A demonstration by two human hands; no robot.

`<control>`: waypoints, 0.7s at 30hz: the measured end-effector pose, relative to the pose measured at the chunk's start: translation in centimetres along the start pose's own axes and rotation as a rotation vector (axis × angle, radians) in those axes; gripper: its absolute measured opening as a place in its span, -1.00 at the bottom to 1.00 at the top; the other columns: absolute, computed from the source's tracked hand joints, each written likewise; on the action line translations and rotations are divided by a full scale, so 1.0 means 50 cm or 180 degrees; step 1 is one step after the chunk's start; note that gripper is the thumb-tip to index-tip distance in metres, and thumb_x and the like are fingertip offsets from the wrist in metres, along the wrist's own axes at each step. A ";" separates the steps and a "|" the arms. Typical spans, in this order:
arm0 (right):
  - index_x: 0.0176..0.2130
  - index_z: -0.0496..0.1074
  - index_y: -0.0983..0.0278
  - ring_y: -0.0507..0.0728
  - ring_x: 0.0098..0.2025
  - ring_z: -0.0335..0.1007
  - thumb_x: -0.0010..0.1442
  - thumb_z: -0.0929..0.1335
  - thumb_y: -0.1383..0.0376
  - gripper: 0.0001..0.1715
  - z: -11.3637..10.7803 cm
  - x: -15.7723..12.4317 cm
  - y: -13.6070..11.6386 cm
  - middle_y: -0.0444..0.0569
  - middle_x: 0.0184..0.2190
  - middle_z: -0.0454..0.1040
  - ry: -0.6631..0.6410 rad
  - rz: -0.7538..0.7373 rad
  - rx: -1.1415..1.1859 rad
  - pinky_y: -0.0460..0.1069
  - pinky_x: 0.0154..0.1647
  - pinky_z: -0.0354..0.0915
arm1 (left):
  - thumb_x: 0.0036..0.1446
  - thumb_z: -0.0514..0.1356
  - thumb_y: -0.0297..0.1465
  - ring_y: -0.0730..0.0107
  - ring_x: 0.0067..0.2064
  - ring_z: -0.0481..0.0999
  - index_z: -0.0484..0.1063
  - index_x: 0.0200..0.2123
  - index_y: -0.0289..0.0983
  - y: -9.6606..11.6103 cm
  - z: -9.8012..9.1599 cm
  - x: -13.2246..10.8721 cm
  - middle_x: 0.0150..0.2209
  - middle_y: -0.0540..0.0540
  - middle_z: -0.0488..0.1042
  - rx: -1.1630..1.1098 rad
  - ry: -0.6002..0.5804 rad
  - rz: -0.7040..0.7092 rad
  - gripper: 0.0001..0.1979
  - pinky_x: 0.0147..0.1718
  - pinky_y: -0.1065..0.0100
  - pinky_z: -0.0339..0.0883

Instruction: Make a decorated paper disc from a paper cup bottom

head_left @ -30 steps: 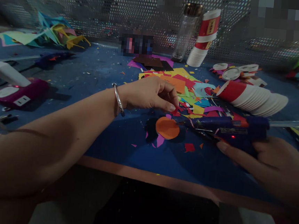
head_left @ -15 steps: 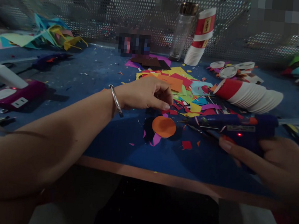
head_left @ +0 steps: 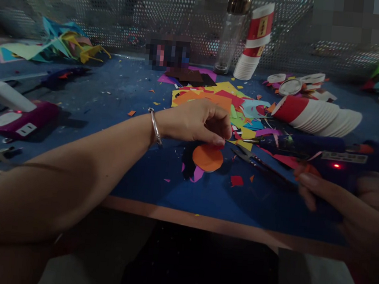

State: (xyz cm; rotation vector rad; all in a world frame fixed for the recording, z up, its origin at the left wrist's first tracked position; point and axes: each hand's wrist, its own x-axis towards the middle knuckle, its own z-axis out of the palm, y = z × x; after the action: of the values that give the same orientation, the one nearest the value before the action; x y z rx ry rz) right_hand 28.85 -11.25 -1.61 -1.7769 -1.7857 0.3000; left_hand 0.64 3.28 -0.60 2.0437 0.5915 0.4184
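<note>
My right hand (head_left: 344,195), partly blurred, grips a dark blue glue gun (head_left: 328,149) with a red light on its side. The gun's nozzle points left and ends close to the fingertips of my left hand (head_left: 206,123). Thumb and fingers of that hand are drawn together in a pinch; whatever is between them is too small to make out. Just below it an orange paper circle (head_left: 208,158) lies over purple paper pieces (head_left: 197,173). Under the gun rests a dark pointed hand tool (head_left: 257,162), like pliers or scissors, its back end covered by my right hand.
Coloured paper scraps (head_left: 224,100) spread behind my left hand. Stacked paper cups (head_left: 314,115) lie at the right; another cup stack (head_left: 254,41) stands beside a clear bottle (head_left: 231,39). To the left are a purple power strip (head_left: 22,118) and a second glue gun (head_left: 62,77).
The glue gun in my right hand has shifted right and slightly up, uncovering more of the pointed tool. My left hand has moved a little to the right, past the orange circle's centre.
</note>
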 end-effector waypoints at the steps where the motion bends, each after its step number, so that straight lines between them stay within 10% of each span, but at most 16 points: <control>1: -0.77 0.36 0.13 0.14 -0.61 0.39 0.07 0.26 -0.50 -0.11 0.000 -0.001 0.002 -0.07 -0.69 0.46 -0.0020 -0.0041 0.0005 0.05 -0.52 0.33 | 0.08 0.37 -0.41 0.49 -0.26 0.62 0.55 -0.24 -0.30 -0.001 0.000 0.001 -0.31 0.03 0.62 0.0010 -0.0022 0.0023 -0.84 -0.19 0.43 0.44; 21: -0.77 0.38 0.13 0.16 -0.63 0.42 0.17 0.29 -0.35 -0.18 -0.011 -0.002 0.002 -0.04 -0.70 0.46 -0.0014 -0.0205 -0.0118 0.04 -0.60 0.36 | 0.08 0.36 -0.42 0.39 -0.17 0.64 0.50 -0.15 -0.28 0.004 0.019 0.003 -0.27 -0.04 0.65 -0.0047 -0.0167 -0.0173 -0.76 -0.07 0.34 0.44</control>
State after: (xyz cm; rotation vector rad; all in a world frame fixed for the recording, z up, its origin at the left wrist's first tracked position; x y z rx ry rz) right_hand 29.25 -11.49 -1.26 -1.7413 -1.8587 0.2466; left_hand 1.30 2.64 -0.88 2.0136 0.6089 0.3350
